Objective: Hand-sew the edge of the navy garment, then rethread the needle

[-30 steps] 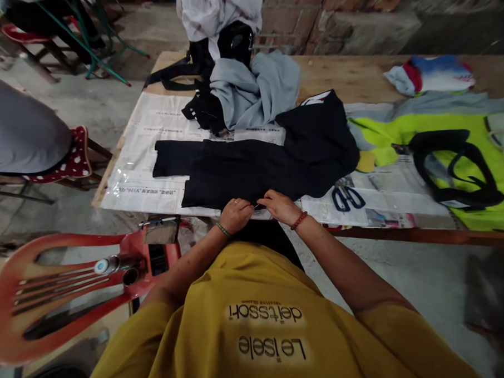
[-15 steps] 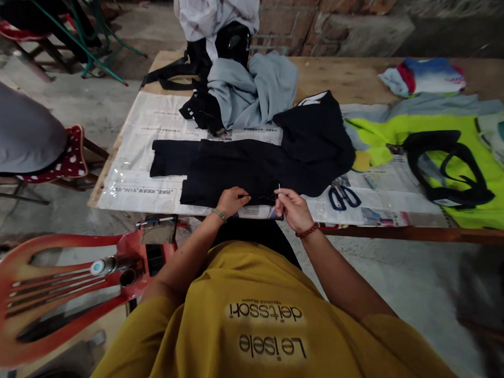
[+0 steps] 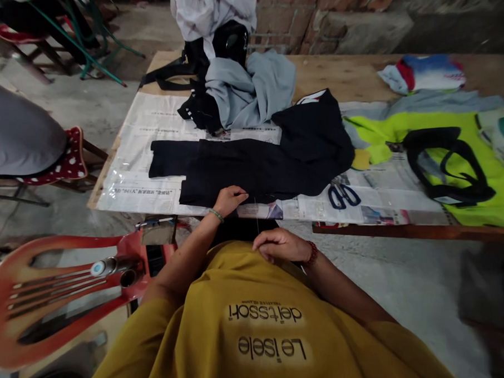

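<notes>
While the right hand is hovering close against the yellow shirt, fingers curled in and pinching a fine thread, the thread is running straight up from it to the near edge of the table. What the fingertips are gripping besides the thread is too small to tell. The left hand is resting at that near edge, fingers bunched narrow and pressing the hem of the dark garment, which is lying flat on newspaper along the table's near left part. Blue-handled scissors are lying just to its right near the edge. Farther back, a grey cloth is sitting heaped towards the far left corner, and a lime-yellow garment is spreading over the right side.
</notes>
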Demonstrator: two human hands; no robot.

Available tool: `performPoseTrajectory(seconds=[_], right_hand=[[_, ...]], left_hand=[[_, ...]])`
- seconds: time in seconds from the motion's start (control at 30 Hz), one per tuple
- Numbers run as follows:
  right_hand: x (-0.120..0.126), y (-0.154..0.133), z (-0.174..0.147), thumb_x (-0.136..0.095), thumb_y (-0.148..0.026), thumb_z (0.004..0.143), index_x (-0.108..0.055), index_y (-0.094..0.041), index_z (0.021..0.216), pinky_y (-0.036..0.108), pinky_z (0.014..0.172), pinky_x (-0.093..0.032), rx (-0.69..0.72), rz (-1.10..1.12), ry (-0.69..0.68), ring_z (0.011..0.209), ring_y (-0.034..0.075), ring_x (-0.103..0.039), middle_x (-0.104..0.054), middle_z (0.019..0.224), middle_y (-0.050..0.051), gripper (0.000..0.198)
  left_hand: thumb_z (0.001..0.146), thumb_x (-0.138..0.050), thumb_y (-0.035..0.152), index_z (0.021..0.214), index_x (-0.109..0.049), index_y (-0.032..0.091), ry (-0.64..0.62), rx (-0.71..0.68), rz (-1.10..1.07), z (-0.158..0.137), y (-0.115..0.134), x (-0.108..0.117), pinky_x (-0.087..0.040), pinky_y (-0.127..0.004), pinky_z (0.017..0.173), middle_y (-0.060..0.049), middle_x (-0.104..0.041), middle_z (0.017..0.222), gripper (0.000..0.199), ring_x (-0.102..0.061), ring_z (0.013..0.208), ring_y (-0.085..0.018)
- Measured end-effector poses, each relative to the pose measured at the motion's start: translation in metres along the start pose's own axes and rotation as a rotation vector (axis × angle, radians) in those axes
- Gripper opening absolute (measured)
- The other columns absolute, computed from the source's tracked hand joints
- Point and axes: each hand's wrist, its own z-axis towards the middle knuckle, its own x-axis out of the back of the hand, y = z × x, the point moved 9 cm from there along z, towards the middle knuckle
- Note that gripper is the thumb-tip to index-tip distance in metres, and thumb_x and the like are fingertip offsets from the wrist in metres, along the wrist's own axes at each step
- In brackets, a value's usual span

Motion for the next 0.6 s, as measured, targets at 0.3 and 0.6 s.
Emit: performPoseTrajectory(seconds=[0.3,0.6], right_hand=[[0.079,0.017,0.037,-0.047,-0.032,0.083,-0.062,-0.019,0.085,0.021,0.047,-0.034,-0.093,-0.419,0.677,0.046,0.009,-0.045,-0.053,0.055,-0.005,0.020],[0.081,0.015,0.046,-0.045,-0.031,0.085,-0.064,-0.020,0.081,0.023,0.057,-0.038,-0.116,-0.598,0.693,0.054,0.011,-0.051,-0.058,0.057,-0.003,0.022]], left_hand=[[0.075,-0.065,0.025,0.073,-0.071,0.017,0.015,-0.047,-0.001,-0.002,0.000,0.001,-0.047,-0.024,0.073,-0.001,-0.067,0.077,0.010,-0.060,0.075,-0.013],[0.077,-0.065,0.025,0.075,-0.071,0.018,0.033,-0.153,0.028,-0.006,0.005,0.000,-0.047,-0.023,0.071,0.000,-0.065,0.076,0.010,-0.060,0.073,-0.012]])
